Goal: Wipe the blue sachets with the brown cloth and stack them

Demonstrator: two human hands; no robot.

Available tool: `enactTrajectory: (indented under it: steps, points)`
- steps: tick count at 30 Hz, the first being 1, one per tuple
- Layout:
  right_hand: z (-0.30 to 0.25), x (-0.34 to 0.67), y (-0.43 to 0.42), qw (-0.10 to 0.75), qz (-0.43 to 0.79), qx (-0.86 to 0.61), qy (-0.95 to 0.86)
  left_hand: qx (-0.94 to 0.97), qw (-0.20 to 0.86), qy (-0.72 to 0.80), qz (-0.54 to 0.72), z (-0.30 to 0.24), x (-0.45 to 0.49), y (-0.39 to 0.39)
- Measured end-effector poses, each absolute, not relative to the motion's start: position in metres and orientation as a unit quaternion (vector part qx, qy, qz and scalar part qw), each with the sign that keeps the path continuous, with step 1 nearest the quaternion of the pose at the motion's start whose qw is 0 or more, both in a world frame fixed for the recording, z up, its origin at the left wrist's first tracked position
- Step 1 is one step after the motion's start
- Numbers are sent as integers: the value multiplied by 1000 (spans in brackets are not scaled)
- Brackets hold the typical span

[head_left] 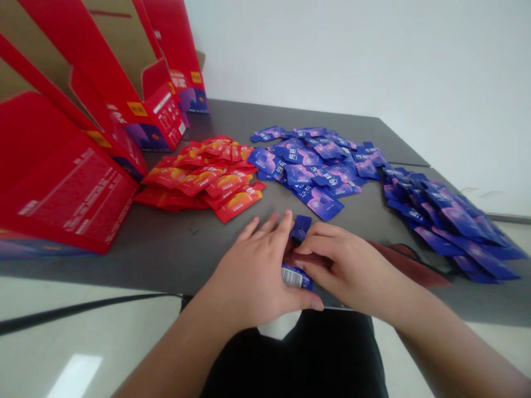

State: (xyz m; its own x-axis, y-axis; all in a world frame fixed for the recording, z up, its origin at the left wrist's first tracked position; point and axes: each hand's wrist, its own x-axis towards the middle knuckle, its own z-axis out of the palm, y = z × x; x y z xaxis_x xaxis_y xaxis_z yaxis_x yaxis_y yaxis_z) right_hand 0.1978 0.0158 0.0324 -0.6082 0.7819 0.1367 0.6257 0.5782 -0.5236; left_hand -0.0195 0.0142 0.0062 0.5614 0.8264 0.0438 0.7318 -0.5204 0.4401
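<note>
Both hands meet at the near edge of the dark table [178,243], closed around a small stack of blue sachets [299,228]. My left hand [259,268] wraps the stack from the left, thumb underneath. From the right, my right hand [342,264] pinches it with its fingers. Only the top end and a barcode end of the sachets show between the hands.
A pile of red sachets [207,176] lies left of centre. Blue sachets [315,166] are heaped in the middle, with another blue heap [448,221] at the right. Red open cartons [62,160] stand along the left. A white wall rises behind the table.
</note>
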Motion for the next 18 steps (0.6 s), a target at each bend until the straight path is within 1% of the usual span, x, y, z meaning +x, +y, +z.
enactTrajectory:
  steps: [6,8,10,12,14,16,18]
  points:
    - [21,201,38,159,127,-536,-820,876,187,430,114,4,-25,16]
    - [20,203,39,169,111,-555,-807,888,186,406,109,4,-29,17]
    - [25,206,33,196,108,-557,-799,890,189,401,109,4,-33,17]
    - [36,207,23,229,130,-532,-805,885,193,407,118,3,-34,17]
    - [48,206,8,233,189,-482,-823,880,199,410,133,1,-33,17]
    - [58,202,-5,187,266,-426,-844,878,204,408,146,-1,-32,16]
    - [62,196,-15,134,311,-395,-854,876,204,408,154,-2,-32,15]
